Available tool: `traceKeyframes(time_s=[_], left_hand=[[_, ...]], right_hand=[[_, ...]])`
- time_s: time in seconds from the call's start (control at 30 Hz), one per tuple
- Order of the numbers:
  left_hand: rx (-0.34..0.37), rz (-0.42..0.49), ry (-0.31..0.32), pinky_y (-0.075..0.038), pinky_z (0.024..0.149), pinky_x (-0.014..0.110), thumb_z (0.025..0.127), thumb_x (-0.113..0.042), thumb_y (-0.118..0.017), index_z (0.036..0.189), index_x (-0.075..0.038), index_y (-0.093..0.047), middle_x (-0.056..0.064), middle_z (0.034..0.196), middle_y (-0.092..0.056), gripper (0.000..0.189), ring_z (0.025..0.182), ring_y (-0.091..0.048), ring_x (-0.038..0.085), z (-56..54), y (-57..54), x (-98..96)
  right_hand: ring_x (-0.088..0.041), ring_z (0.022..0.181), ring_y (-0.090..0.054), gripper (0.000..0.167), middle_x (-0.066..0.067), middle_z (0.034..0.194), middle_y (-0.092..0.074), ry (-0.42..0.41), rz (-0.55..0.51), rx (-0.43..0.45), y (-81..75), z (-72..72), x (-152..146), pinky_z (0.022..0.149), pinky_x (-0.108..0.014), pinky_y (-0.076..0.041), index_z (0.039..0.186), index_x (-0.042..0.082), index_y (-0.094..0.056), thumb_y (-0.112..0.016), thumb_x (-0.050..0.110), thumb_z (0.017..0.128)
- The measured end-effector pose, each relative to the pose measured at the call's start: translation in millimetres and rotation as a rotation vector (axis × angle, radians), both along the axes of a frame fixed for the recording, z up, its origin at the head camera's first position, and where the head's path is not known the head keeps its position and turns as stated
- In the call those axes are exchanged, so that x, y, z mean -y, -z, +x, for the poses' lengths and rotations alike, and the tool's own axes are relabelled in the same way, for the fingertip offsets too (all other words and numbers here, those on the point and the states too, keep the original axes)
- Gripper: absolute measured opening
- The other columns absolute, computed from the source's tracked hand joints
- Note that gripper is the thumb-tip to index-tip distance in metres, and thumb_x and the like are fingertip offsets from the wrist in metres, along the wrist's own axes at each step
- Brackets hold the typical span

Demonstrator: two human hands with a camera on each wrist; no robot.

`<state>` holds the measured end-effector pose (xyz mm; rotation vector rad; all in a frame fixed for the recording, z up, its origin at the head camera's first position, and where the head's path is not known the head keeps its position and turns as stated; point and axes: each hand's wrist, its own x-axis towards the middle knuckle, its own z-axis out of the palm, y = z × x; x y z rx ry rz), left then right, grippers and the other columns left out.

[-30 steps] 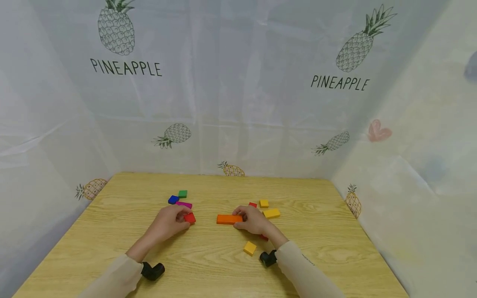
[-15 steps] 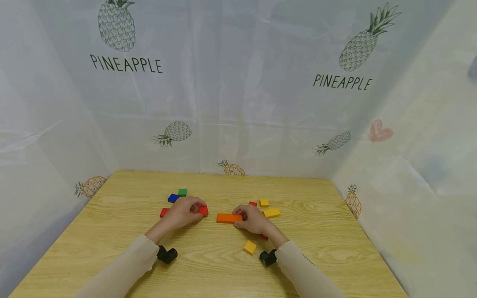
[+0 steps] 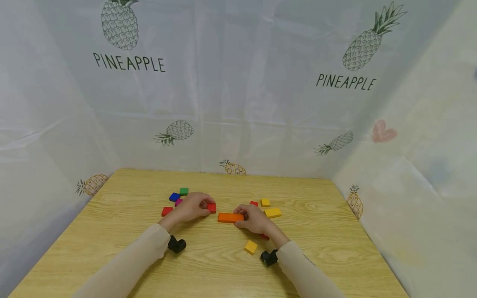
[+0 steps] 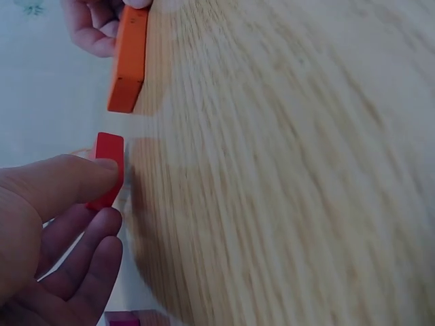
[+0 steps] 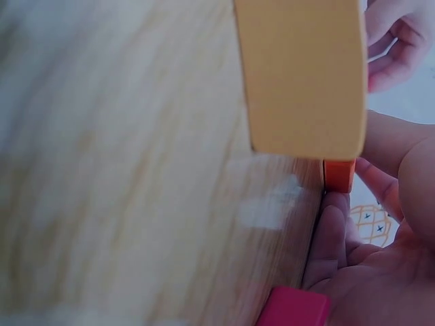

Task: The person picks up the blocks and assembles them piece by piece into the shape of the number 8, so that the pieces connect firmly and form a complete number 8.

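Observation:
My left hand (image 3: pixel 191 207) pinches a small red block (image 3: pixel 211 207) between thumb and fingers; the left wrist view shows the thumb across the red block's face (image 4: pixel 109 149). Just right of it, a long orange block (image 3: pixel 228 217) lies flat on the wooden table, its right end gripped by my right hand (image 3: pixel 253 219). A short gap separates the red block from the orange one. In the right wrist view, the orange block's end (image 5: pixel 338 175) shows between the fingers, the rest hidden behind a near yellow block (image 5: pixel 302 81).
Left of the hands lie a green block (image 3: pixel 184 191), a blue block (image 3: pixel 174 197), a partly covered magenta block (image 3: pixel 179 202) and another red block (image 3: pixel 167 211). Around the right hand are yellow blocks, one long (image 3: pixel 273 212), and red blocks partly hidden. A patterned curtain (image 3: pixel 238 103) backs the table (image 3: pixel 208 265).
My left hand has carried the small red block rightward and slightly away, close to the orange block. The other red block at left has come into view. My right hand stays on the orange block.

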<state>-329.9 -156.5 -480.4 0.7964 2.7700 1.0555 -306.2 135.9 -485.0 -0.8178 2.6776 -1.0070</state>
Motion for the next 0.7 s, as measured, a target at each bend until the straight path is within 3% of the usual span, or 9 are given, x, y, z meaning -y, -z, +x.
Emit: traceKeyframes(time_s=[0.47, 0.7], left_hand=[[0.038, 0.002, 0.069, -0.058, 0.092, 0.037, 0.095, -0.01, -0.08, 0.125, -0.012, -0.075, 0.0, 0.115, -0.072, 0.03, 0.097, -0.064, 0.013, -11.5, 8.5, -1.2], [0.086, 0.041, 0.05, -0.056, 0.096, 0.04, 0.097, -0.01, -0.079, 0.126, -0.014, -0.075, -0.001, 0.119, -0.072, 0.03, 0.1, -0.063, 0.014, -11.2, 10.8, -0.8]], right_hand=[[-0.019, 0.095, -0.062, 0.023, -0.011, 0.12, -0.07, -0.015, -0.001, -0.009, 4.9, -1.5, -0.7, 0.086, -0.038, -0.053, 0.119, 0.01, -0.07, -0.078, 0.015, 0.098], [-0.018, 0.09, -0.059, 0.023, -0.012, 0.118, -0.07, -0.004, -0.006, -0.011, 2.8, -1.8, 0.0, 0.082, -0.036, -0.052, 0.118, 0.009, -0.07, -0.079, 0.014, 0.097]])
